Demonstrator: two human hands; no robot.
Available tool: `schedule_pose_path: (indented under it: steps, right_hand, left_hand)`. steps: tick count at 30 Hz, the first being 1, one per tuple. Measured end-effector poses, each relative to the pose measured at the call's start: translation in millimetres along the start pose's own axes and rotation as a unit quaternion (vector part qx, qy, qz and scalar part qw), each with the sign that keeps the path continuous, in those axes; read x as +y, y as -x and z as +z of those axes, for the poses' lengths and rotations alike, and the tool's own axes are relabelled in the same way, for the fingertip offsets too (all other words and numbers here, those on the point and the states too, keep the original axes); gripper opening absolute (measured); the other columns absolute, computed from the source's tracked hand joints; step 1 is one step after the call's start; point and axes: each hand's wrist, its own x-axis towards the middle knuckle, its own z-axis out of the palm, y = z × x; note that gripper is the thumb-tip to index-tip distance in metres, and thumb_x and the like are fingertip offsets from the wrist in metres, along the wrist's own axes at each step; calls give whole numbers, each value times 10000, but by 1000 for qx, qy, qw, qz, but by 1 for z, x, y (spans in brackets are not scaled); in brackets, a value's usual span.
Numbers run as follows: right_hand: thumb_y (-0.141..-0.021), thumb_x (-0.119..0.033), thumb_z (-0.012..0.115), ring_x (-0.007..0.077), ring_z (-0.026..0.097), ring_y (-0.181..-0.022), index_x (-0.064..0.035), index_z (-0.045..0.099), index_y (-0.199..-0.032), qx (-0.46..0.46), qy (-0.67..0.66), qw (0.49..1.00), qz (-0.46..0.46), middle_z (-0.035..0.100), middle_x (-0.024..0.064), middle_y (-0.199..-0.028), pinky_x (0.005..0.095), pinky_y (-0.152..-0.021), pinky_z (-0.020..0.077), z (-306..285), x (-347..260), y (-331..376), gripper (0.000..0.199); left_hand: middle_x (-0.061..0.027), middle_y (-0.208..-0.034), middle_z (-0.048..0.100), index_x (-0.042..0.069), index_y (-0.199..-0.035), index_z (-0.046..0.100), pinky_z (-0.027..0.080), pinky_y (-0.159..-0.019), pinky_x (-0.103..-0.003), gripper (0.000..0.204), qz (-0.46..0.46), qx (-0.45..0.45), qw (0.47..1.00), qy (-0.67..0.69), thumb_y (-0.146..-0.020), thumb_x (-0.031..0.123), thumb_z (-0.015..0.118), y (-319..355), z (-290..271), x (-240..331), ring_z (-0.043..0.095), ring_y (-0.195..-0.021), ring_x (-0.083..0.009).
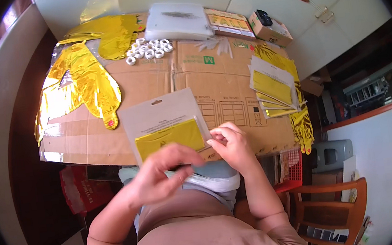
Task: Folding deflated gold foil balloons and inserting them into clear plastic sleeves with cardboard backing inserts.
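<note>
Worktable covered with flattened cardboard (pixel 162 78), seen from above; clock directions taken from the centre of the cardboard. At 6 o'clock, at the near edge: one clear packet (pixel 165 121) with a grey backing card and a folded gold foil sheet inside, lying flat, its hang hole toward 12 o'clock. Right hand (pixel 232 147) at 5 o'clock, fingers curled, thumb and forefinger pinching the packet's lower right corner. Left hand (pixel 163 171) at 6 o'clock, just below the packet's lower edge, fingers bent and loosely closed; whether it grips anything cannot be told, as it is blurred. Both forearms enter from the lower edge, over a beige shirt. At 3 o'clock: a fanned stack of filled packets (pixel 273 88), same kind, resting on a gold foil balloon (pixel 301 121) that hangs over the table's right edge. At 9 to 10 o'clock: flat gold foil balloons (pixel 86 81), uninflated, overlapping. At 11 o'clock: more gold foil (pixel 110 33). At 12 o'clock: a cluster of small white rings (pixel 148 50), and behind it a pile of clear plastic bags (pixel 177 21). At 1 o'clock: a flat printed box (pixel 228 23) and a small brown carton (pixel 270 28). Beyond the table at 4 o'clock: a red crate (pixel 289 172) and a wooden chair (pixel 331 204)
</note>
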Motion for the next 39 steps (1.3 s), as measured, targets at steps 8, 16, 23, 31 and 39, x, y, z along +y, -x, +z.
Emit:
schedule_pose_path:
  steps: [8, 16, 23, 31, 39]
  right_hand:
    - [-912, -37, 722, 147, 617, -731, 0, 696, -909, 144, -81, 986, -28, 650, 69, -868, 270, -664, 504, 11, 34, 8, 46]
    - [-929, -54, 712, 149, 610, -751, -1, 687, -919, 141, -80, 986, -30, 650, 65, -889, 272, -683, 497, 17, 33, 8, 60]
    - [-957, -40, 681, 78, 553, -766, 16, 663, -908, 141, -89, 985, -48, 625, 27, -898, 223, -691, 461, 16, 35, 8, 76]
    - [-949, -48, 695, 109, 575, -739, 11, 671, -910, 149, -110, 982, -48, 641, 47, -892, 242, -666, 476, 16, 38, 9, 75]
    - [-954, -48, 691, 95, 570, -751, 12, 671, -913, 151, -110, 981, -51, 633, 38, -895, 238, -675, 478, 17, 38, 9, 75]
  left_hand:
    - [-229, -1302, 568, -33, -1117, 720, 363, -1083, -447, 324, 61, -249, 872, 417, -1035, 215, 528, 2, 13, 62, 525, -1229, -318]
    - [-218, -1381, 490, -52, -1191, 691, 304, -1138, -431, 399, 157, -266, 759, 574, -1036, 280, 532, -1, 57, 64, 463, -1289, -302]
    - [-232, -1416, 461, -76, -1208, 676, 316, -1138, -398, 457, 150, -292, 725, 606, -1041, 311, 498, -1, 65, 64, 459, -1305, -294]
    - [-246, -1438, 442, -101, -1218, 664, 313, -1149, -418, 520, 122, -301, 690, 647, -1040, 350, 475, 11, 70, 67, 446, -1332, -317]
    - [-273, -1427, 468, -143, -1242, 621, 253, -1174, -478, 577, 241, -301, 655, 650, -1063, 355, 391, 8, 83, 74, 378, -1386, -382]
